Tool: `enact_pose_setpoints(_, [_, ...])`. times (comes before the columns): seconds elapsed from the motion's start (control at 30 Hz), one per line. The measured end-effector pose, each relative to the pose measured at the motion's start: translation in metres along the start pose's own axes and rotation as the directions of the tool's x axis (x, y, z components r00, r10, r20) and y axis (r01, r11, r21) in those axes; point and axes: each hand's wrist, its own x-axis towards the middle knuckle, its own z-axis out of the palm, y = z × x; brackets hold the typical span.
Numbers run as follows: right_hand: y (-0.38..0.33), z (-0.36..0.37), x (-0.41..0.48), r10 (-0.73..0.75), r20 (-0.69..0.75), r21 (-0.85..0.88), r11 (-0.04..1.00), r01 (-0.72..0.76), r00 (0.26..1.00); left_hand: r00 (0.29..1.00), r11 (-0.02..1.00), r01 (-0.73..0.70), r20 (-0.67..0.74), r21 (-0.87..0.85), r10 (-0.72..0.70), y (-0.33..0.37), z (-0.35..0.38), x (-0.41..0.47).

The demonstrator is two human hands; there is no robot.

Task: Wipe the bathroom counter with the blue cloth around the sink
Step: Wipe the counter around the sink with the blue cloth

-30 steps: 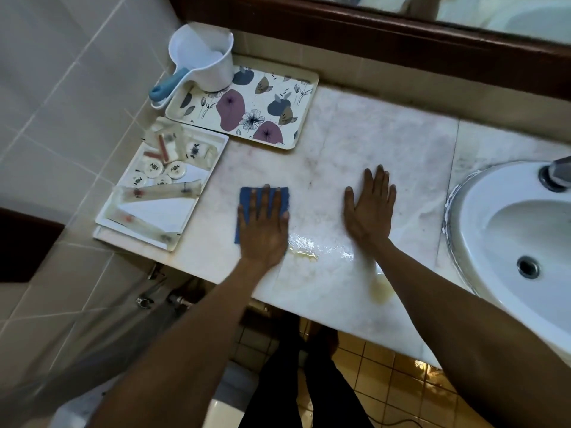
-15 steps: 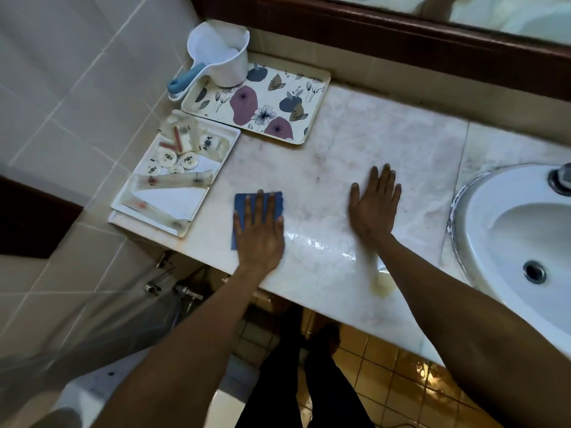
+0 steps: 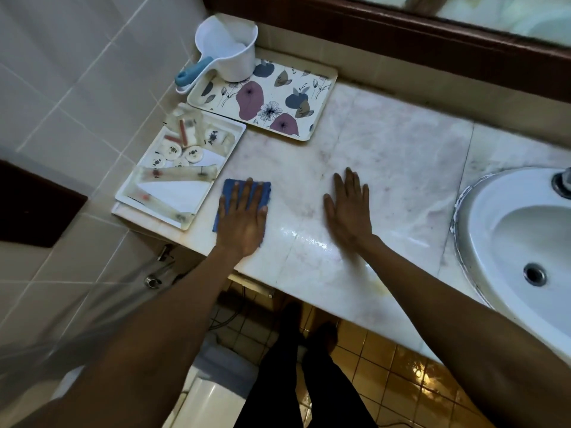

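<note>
The blue cloth (image 3: 230,189) lies flat on the pale marble counter (image 3: 398,156), near its left front part. My left hand (image 3: 242,219) presses down on the cloth with fingers spread, covering most of it. My right hand (image 3: 347,208) rests palm down on the bare counter a little to the right, holding nothing. A wet shiny streak (image 3: 306,239) sits between the two hands. The white sink (image 3: 519,242) is set into the counter at the right, well clear of both hands.
A white tray of toiletries (image 3: 176,177) sits just left of the cloth. Behind it stands a floral tray (image 3: 265,100) with a white water scoop (image 3: 228,47). A dark wood mirror frame (image 3: 401,35) runs along the back. A tap base (image 3: 564,182) is at the sink's rim.
My left hand and the cloth have slid a little left, toward the toiletries tray. The right hand has stayed flat in about the same spot.
</note>
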Motion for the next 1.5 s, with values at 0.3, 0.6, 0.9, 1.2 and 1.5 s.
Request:
enact_pose_setpoints(0.3, [-0.002, 0.007, -0.006, 0.027, -0.046, -0.009, 1.000, -0.027, 0.999, 0.939, 0.941, -0.334, 0.100, 0.048, 0.329, -0.022, -0.002, -0.060])
enact_pose_setpoints(0.6, [-0.003, 0.006, -0.006, 0.054, -0.051, -0.024, 0.998, -0.055, 0.997, 0.988, 0.992, -0.122, 0.096, -0.012, 0.123, 0.000, -0.002, 0.040])
enact_pose_setpoints(0.9, [-0.010, 0.005, -0.007, 0.080, -0.055, -0.035, 0.996, -0.082, 0.995, 0.973, 0.976, -0.219, 0.080, 0.004, 0.218, -0.067, -0.001, -0.049])
enact_pose_setpoints(1.2, [-0.011, 0.007, -0.007, 0.083, -0.067, -0.047, 0.995, -0.086, 0.994, 0.989, 0.988, -0.141, 0.036, -0.056, 0.144, -0.017, -0.001, 0.055])
enact_pose_setpoints(1.5, [0.006, 0.002, -0.009, 0.006, 0.029, -0.020, 1.000, -0.005, 1.000, 0.977, 0.974, -0.209, 0.015, -0.084, 0.211, 0.043, 0.017, 0.024])
